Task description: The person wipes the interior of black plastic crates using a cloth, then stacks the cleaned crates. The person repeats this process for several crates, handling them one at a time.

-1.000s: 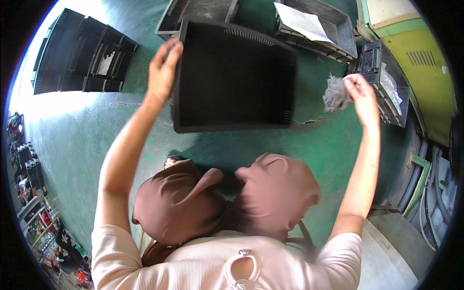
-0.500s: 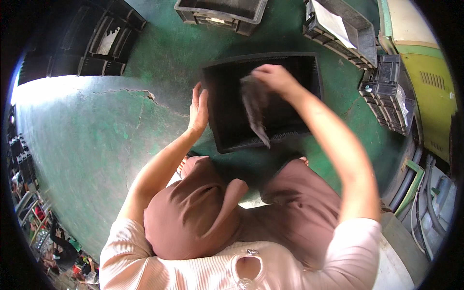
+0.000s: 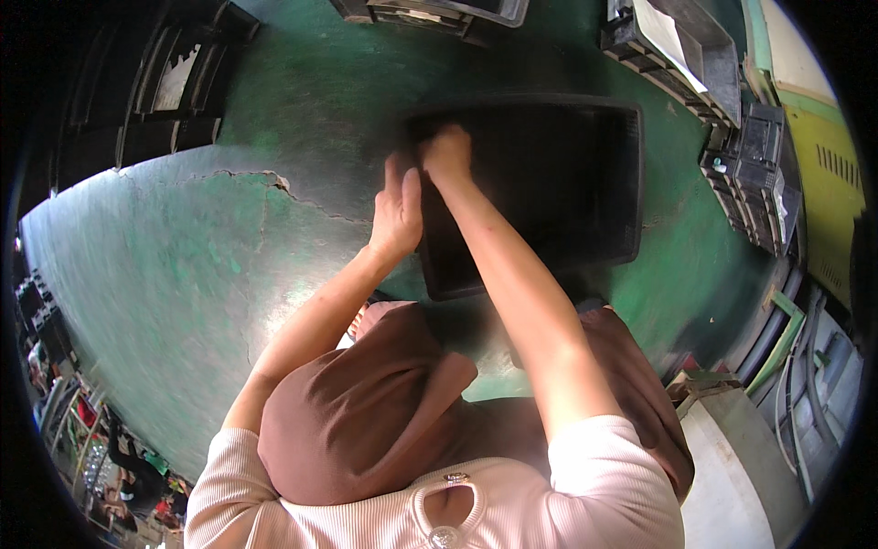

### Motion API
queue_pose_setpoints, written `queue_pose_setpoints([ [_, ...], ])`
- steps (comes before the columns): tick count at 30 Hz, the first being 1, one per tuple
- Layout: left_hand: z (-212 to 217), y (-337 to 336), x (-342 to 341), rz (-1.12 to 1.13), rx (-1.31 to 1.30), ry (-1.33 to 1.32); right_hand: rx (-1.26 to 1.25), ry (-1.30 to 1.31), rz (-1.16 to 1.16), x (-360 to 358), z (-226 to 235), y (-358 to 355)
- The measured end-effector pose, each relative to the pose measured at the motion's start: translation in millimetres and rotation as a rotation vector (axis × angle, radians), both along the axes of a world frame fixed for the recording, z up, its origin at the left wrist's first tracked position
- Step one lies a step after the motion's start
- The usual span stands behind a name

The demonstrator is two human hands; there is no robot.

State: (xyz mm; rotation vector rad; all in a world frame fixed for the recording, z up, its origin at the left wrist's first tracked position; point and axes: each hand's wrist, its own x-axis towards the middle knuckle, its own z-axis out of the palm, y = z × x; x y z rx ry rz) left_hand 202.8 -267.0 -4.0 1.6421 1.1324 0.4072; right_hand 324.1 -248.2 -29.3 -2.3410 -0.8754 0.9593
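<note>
A black rectangular plastic crate (image 3: 631, 247) lies on the floor in front of my legs, its hollow inside facing up. My left hand (image 3: 399, 215) is at the crate's left side, fingers stretched out and lying along the wall. Inside the crate, near its left wall, my right hand (image 3: 447, 156) is closed and smeared a little by motion. The dark grey rag seen in it a moment ago blends into the black plastic and can hardly be made out now.
Black crates (image 3: 174, 78) stand stacked at the far left. Another crate (image 3: 448, 11) is at the top edge, and a crate with white paper (image 3: 672, 41) stands at the far right. Below it are more crates (image 3: 754, 178) beside a yellow-green cabinet (image 3: 832, 156). The green floor (image 3: 183, 256) is cracked.
My right hand has moved left and down into the crate with the rag, which hung over the crate before. My left hand stays at the crate's left side. The view has shifted slightly.
</note>
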Motion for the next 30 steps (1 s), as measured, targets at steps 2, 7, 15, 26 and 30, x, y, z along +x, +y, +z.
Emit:
queue_pose_setpoints([
  [2, -22.1, 5.6, -6.5, -0.094, 0.22, -0.024, 0.246, -0.013, -0.074, -1.3, 32.6, 1.7],
  [7, -16.9, 14.2, -6.2, -0.061, 0.177, 0.048, 0.329, 0.029, -0.184, -11.2, 39.8, 5.0],
  [15, -11.9, -25.3, -27.7, -0.314, 0.432, 0.066, 0.095, 0.092, -0.032, 0.1, -19.8, -25.6],
  [26, 36.2, 88.7, -22.9, -0.346, -0.187, 0.069, -0.064, 0.061, -0.14, 128.0, 18.0, -156.4],
  [30, 45.4, 65.3, 99.0, -0.29, -0.255, -0.165, 0.211, -0.409, -0.607, 94.5, -18.1, -107.8],
])
